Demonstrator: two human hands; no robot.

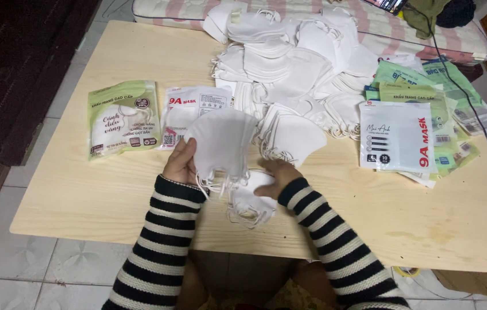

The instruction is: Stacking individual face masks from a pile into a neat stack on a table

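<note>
My left hand (179, 162) holds up a small stack of white face masks (220, 142), their ear loops dangling below. My right hand (278, 174) rests flat on another little bunch of white masks (249, 208) lying on the light wooden table (83, 195) near its front edge. Both sleeves are black and white striped. A big loose heap of white masks (289, 63) fills the table's far middle.
A green and white mask packet (123, 117) and a white packet (189, 112) lie at the left. A pile of white and green packets (421, 129) lies at the right. A striped mattress (392, 26) borders the far edge. Tiled floor surrounds the table.
</note>
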